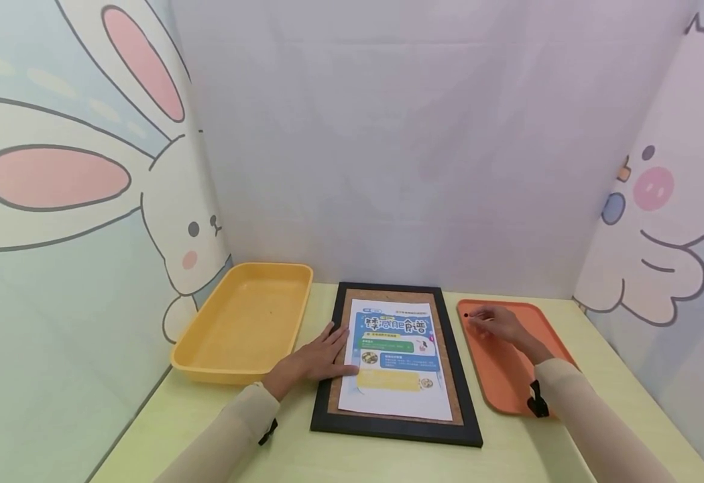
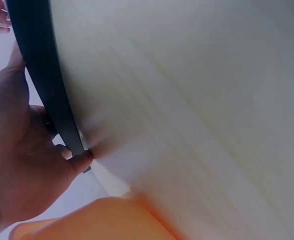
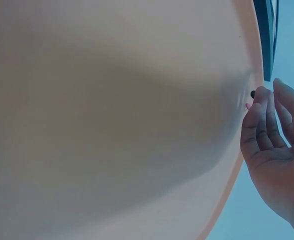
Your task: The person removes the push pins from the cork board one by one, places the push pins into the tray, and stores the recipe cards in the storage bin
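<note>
1. Small black pin [image 1: 466, 314] near the far left corner of the orange tray [image 1: 503, 382]; right hand [image 1: 499, 325] bent over it, fingertips [image 3: 259, 100] just at the pin. Closed on it or only touching? Cannot tell from these views.
2. Left hand [image 1: 322, 355] flat, fingers straight, pressing the left edge of the printed flyer [image 1: 397, 355] and the black frame [image 1: 397, 365] of the cork board; thumb against the frame's outer edge in the wrist view.
3. Risk, judged from here: such a tiny pin could slip from the fingertips, roll along the tray's shallow floor or hop over its low rim onto the table.
4. Second risk: sharp point hidden under the fingers, so a careless pinch could prick.
5. Third risk: flyer lying loose on the cork, no pins visible in it; easing off the left hand could let it skew.
6. Yellow bin [image 1: 246, 322] left of the board, nothing visible inside, just beside the left forearm; a stray elbow could nudge it.
7. Pale yellow-green table [image 1: 388, 463] carrying all three, side by side.
8. Booth walls close around: cartoon rabbit [image 1: 189, 228] on the left, pink cartoon creature [image 1: 660, 221] on the right, plain white sheet behind.
</note>
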A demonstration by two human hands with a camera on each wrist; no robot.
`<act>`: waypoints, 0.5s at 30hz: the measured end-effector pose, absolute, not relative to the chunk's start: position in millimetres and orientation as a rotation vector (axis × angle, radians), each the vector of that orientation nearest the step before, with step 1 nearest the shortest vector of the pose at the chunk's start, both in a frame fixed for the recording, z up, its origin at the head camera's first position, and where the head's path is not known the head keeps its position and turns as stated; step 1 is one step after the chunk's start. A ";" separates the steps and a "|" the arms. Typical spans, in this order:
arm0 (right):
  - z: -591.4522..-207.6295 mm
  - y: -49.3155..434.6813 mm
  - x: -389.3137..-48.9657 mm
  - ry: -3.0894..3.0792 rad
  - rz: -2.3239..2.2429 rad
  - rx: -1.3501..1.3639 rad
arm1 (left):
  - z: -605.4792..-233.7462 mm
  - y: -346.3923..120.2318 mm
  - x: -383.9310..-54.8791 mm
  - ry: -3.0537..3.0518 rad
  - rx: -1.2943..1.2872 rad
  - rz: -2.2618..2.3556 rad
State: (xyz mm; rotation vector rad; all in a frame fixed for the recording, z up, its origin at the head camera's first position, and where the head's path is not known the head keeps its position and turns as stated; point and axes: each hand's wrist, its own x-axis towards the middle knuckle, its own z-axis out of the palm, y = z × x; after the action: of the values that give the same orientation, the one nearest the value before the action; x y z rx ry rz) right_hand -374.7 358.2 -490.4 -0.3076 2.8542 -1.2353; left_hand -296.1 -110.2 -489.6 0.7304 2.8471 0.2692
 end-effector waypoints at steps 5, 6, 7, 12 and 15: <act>-489.4 356.0 -369.1 2.866 -1.224 -0.381 | -489.2 -109.4 -294.9 2.849 0.735 0.273; -488.7 355.1 -368.3 2.868 -1.214 -0.412 | -489.3 -109.5 -295.0 2.849 0.733 0.273; -488.0 354.2 -367.9 2.867 -1.210 -0.430 | -489.4 -109.7 -295.2 2.848 0.731 0.272; -483.1 347.6 -367.1 2.865 -1.191 -0.430 | -488.5 -110.3 -295.6 2.849 0.732 0.252; -480.7 343.4 -367.8 2.865 -1.182 -0.399 | -486.7 -109.8 -295.2 2.851 0.736 0.251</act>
State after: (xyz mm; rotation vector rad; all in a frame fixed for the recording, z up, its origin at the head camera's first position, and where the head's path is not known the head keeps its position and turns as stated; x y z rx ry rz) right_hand -367.8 343.4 -480.7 -0.3993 2.8646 -1.1819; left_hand -295.2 -109.8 -486.7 0.7362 2.8509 0.2513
